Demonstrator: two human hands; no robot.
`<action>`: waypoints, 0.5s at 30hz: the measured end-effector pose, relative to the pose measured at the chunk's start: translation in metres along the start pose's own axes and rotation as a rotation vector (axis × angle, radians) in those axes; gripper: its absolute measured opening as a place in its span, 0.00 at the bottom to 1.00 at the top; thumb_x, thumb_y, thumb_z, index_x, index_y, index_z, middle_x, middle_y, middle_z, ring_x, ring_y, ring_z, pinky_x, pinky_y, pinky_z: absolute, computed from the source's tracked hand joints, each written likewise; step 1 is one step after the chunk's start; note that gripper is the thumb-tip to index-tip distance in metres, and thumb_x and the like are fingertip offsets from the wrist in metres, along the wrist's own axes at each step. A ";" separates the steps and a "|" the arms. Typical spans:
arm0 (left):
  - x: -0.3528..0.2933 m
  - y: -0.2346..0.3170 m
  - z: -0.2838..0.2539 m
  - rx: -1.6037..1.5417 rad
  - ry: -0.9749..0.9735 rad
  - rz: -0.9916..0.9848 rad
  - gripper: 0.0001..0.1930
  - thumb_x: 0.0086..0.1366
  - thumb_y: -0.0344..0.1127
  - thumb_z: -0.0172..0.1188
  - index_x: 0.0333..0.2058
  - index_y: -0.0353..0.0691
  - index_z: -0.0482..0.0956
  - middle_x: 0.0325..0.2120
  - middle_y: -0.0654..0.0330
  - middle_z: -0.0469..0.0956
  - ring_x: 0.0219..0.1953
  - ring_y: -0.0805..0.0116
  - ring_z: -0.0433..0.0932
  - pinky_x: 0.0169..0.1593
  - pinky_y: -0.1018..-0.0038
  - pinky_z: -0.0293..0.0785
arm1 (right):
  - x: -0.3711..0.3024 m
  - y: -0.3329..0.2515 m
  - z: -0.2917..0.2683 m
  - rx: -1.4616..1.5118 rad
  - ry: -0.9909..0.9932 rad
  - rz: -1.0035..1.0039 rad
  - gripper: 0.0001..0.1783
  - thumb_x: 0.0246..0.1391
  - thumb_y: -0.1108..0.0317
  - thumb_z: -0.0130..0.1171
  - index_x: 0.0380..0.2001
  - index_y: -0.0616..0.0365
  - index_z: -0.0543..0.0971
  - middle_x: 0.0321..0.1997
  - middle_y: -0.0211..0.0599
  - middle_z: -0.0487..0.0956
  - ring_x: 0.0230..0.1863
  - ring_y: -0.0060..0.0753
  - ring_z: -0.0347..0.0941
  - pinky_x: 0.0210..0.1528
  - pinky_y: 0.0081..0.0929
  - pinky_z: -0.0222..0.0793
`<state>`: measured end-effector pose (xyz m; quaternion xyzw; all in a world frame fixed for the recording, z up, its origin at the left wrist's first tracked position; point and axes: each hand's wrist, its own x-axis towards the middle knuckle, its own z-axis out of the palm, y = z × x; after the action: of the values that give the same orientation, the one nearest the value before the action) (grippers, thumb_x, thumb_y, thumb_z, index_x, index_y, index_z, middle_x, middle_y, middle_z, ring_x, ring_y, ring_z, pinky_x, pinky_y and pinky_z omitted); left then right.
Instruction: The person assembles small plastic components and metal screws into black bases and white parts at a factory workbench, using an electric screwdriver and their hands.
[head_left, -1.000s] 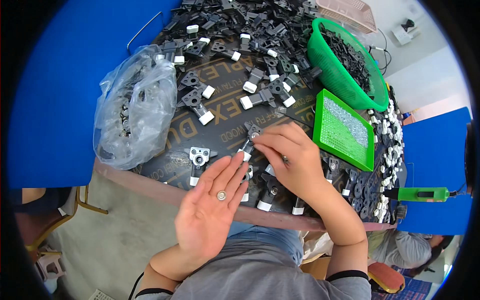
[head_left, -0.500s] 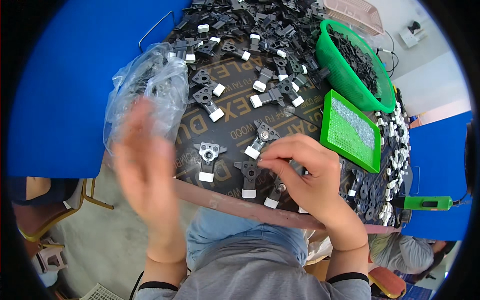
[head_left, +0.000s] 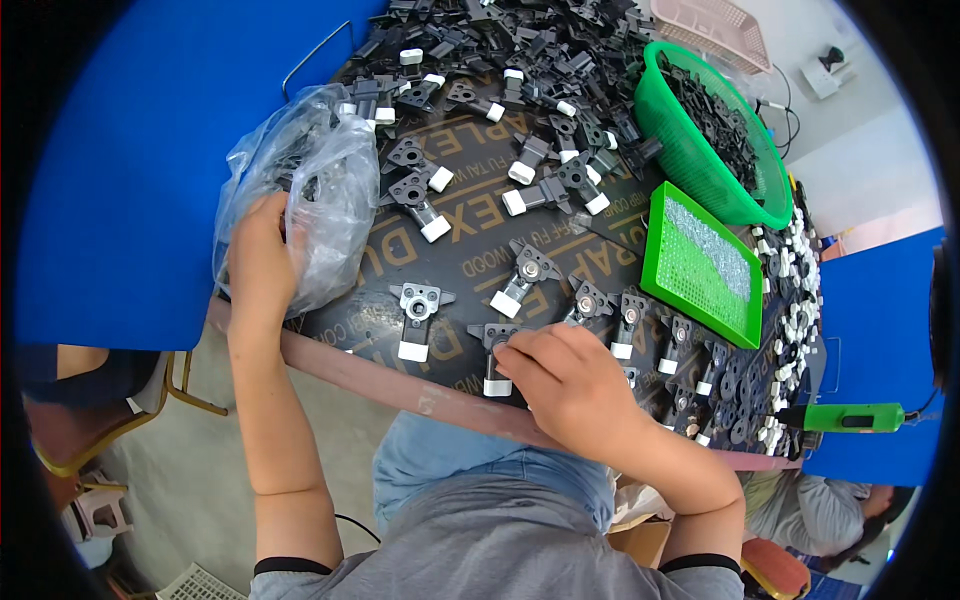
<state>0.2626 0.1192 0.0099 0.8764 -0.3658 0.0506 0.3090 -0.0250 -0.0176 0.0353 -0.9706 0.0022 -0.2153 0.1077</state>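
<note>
My left hand (head_left: 262, 262) reaches into the mouth of a clear plastic bag (head_left: 340, 240) at the table's left edge; its fingertips are hidden by the bag. Near the front edge, my right hand (head_left: 575, 385) is closed in a pinch over a black plastic part with a white end (head_left: 497, 368). What its fingertips hold, if anything, is too small to make out. Just left of it lies a similar black part (head_left: 416, 318). Farther back, another black part (head_left: 525, 275) carries a round metal piece in its middle. More such parts lie in rows right of my hand.
A heap of black parts (head_left: 500, 45) covers the far table. At the right stand a green basket (head_left: 650, 120) of black parts and a green tray (head_left: 655, 270) with small shiny pieces. A green-handled tool (head_left: 855, 418) hangs by its cable near another person (head_left: 815, 505).
My left hand has moved up into the plastic bag. My right hand has shifted down and left, from beside the part with the metal piece to the one nearer the edge.
</note>
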 end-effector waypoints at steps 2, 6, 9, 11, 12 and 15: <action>-0.001 0.001 0.005 -0.038 0.064 -0.028 0.08 0.59 0.25 0.59 0.38 0.34 0.76 0.35 0.49 0.79 0.38 0.47 0.78 0.43 0.61 0.73 | 0.008 0.003 -0.006 0.168 -0.005 0.084 0.13 0.46 0.74 0.66 0.38 0.62 0.82 0.39 0.38 0.79 0.37 0.41 0.75 0.37 0.34 0.73; -0.003 -0.010 0.014 -0.153 0.153 -0.027 0.07 0.62 0.26 0.59 0.39 0.34 0.74 0.33 0.50 0.79 0.35 0.52 0.79 0.41 0.63 0.73 | 0.049 0.017 -0.008 0.144 0.014 0.048 0.14 0.49 0.74 0.65 0.42 0.60 0.82 0.44 0.40 0.79 0.42 0.46 0.75 0.44 0.36 0.73; -0.005 -0.017 0.019 -0.269 0.324 -0.074 0.06 0.65 0.28 0.59 0.38 0.34 0.73 0.33 0.54 0.80 0.33 0.59 0.79 0.38 0.66 0.74 | 0.091 0.042 0.021 0.089 -0.004 -0.035 0.21 0.49 0.74 0.65 0.49 0.59 0.78 0.54 0.41 0.77 0.53 0.49 0.72 0.55 0.38 0.70; -0.007 -0.018 0.017 -0.357 0.410 -0.073 0.06 0.65 0.29 0.61 0.37 0.35 0.74 0.32 0.57 0.81 0.31 0.67 0.79 0.37 0.71 0.75 | 0.110 0.056 0.043 0.049 -0.004 -0.063 0.24 0.48 0.72 0.66 0.51 0.58 0.77 0.58 0.41 0.75 0.58 0.50 0.69 0.59 0.39 0.67; -0.006 -0.014 0.013 -0.356 0.416 -0.067 0.06 0.65 0.29 0.61 0.37 0.35 0.74 0.32 0.57 0.81 0.31 0.67 0.79 0.37 0.71 0.75 | 0.116 0.061 0.048 0.009 -0.010 -0.088 0.28 0.47 0.71 0.67 0.54 0.57 0.75 0.62 0.40 0.72 0.63 0.50 0.65 0.64 0.41 0.64; -0.005 -0.002 0.016 -0.433 0.415 -0.088 0.06 0.66 0.29 0.62 0.39 0.34 0.77 0.36 0.61 0.81 0.37 0.75 0.78 0.43 0.78 0.74 | 0.121 0.073 0.055 0.015 -0.143 -0.036 0.30 0.45 0.69 0.69 0.55 0.56 0.75 0.64 0.40 0.70 0.66 0.50 0.62 0.67 0.44 0.60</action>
<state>0.2580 0.1140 -0.0054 0.7761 -0.2586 0.1359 0.5589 0.1109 -0.0835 0.0222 -0.9825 -0.0246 -0.1475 0.1107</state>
